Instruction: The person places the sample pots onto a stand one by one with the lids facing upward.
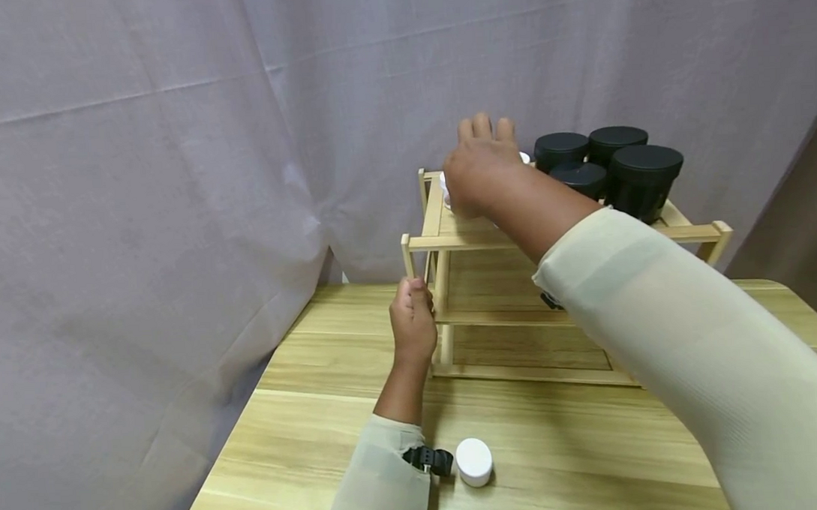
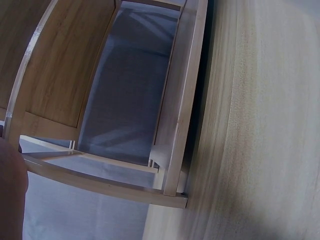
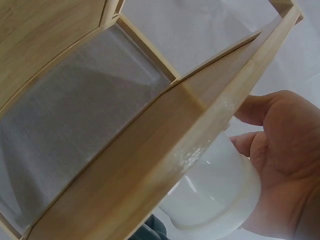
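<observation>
My left hand (image 1: 412,319) grips the left front post of a wooden shelf rack (image 1: 505,317), just under its top rail. In the left wrist view only part of that hand (image 2: 10,185) shows, at the left edge against the wood. My right hand (image 1: 483,168) is over the left end of the top shelf, thumb and forefinger at a small white jar (image 1: 445,188) that it mostly hides. In the right wrist view the hand (image 3: 285,150) reaches behind the top rail, and a white jar (image 3: 212,192) stands in front of the palm.
Several black lidded jars (image 1: 647,173) stand on the right part of the top shelf. Another white jar (image 1: 473,461) sits on the table (image 1: 306,431) beside my left wrist. A grey curtain (image 1: 176,180) hangs behind the rack.
</observation>
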A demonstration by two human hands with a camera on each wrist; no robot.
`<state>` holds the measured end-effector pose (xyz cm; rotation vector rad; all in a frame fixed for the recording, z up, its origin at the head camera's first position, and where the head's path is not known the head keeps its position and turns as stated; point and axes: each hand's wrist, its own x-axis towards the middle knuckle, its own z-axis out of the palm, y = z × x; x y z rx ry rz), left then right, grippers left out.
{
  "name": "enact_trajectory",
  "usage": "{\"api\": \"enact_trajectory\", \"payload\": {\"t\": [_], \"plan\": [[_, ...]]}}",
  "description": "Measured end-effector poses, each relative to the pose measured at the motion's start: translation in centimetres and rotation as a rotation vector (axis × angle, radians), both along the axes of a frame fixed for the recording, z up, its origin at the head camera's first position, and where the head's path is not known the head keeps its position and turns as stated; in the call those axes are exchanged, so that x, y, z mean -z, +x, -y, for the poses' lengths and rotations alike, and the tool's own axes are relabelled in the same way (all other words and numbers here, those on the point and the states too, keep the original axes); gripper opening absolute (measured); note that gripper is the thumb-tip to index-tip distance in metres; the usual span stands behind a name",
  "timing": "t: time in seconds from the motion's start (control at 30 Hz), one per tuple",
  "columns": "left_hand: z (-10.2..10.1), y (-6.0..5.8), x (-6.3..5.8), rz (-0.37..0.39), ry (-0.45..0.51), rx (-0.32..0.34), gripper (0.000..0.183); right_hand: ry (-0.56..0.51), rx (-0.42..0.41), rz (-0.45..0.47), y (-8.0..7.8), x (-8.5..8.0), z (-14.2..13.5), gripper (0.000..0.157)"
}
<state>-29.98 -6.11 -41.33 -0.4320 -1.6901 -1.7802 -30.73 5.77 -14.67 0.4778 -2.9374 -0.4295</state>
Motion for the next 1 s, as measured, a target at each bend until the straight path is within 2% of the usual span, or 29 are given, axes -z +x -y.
{"api": "enact_trajectory", "payload": {"t": [0.23, 0.33, 0.43, 0.57, 0.77, 1.0], "plan": [[0.0, 0.1, 0.1, 0.006, 0.0, -0.003, 0.085, 0.007, 0.0, -0.062, 0.8, 0.3, 0.2, 0.062], [-0.1, 0.1, 0.2, 0.002, 0.002, -0.003, 0.083, -0.012, -0.01, -0.15, 1.7, 0.6, 0.3, 0.073], [-0.1, 0.0, 0.2, -0.006, 0.002, -0.007, 0.081, -0.057, -0.028, -0.275, 2.6, 1.2, 0.5, 0.078], [-0.1, -0.1, 0.2, -0.011, 0.005, -0.009, 0.08, -0.16, -0.085, -0.439, 3.7, 2.3, 0.5, 0.079], [-0.1, -0.1, 0.2, -0.013, 0.007, -0.008, 0.081, -0.338, -0.166, -0.596, 4.7, 4.2, 0.0, 0.09], [0.1, -0.2, -0.1, -0.017, -0.01, -0.025, 0.081, -0.419, -0.339, -0.778, 5.6, 7.3, -1.0, 0.082]]}}
